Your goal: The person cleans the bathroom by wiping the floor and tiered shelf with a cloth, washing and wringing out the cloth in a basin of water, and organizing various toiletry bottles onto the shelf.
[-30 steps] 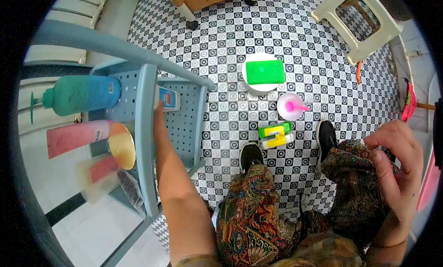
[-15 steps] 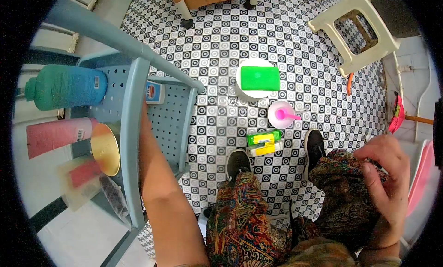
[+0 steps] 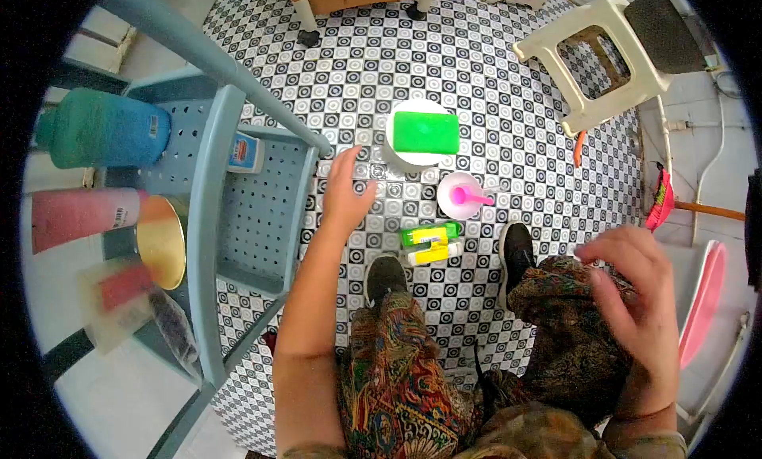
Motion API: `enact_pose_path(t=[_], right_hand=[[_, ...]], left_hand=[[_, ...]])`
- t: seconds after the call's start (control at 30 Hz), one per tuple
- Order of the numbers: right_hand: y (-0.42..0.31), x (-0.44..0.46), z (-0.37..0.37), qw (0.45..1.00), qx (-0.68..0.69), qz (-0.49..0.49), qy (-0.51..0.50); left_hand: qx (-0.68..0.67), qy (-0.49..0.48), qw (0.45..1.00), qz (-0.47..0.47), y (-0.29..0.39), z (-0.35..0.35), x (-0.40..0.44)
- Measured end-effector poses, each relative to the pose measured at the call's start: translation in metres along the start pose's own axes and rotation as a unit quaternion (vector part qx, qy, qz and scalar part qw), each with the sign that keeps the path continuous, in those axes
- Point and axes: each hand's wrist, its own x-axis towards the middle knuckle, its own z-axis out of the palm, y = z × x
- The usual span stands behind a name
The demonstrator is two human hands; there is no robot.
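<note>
Two thumbs apart from fingers: left hand [image 3: 345,201] near shelf rack [image 3: 204,237], right hand [image 3: 639,288] farther.
Right of shelf rack, green sponge [image 3: 427,132] across white tub [image 3: 413,164], probably for keeping off floor [image 3: 476,86].

rack [image 3: 208,245]: matt plastic | tin [image 3: 161,242]: glossy metal | trousers [image 3: 401,380]: patterned cloth

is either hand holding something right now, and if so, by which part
Nothing seems held: the left hand is open above the floor, and the right hand shows nothing in it.
</note>
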Motion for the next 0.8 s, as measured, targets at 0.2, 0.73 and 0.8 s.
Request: enact_pose_path(t=[0.2, 0.73, 0.8], right_hand=[[0.082, 0.032, 0.051, 0.925, 0.253, 0.153, -0.239], [0.167, 0.189, 0.272, 0.907, 0.340, 0.196, -0.154], [0.158, 0.188, 0.270, 0.894, 0.362, 0.208, -0.161]], left_hand=[[-0.080, -0.079, 0.986, -0.121, 0.005, 0.034, 0.010], [-0.155, -0.140, 0.954, -0.217, -0.011, 0.079, 0.022], [-0.161, -0.139, 0.949, -0.232, 0.004, 0.076, 0.026]])
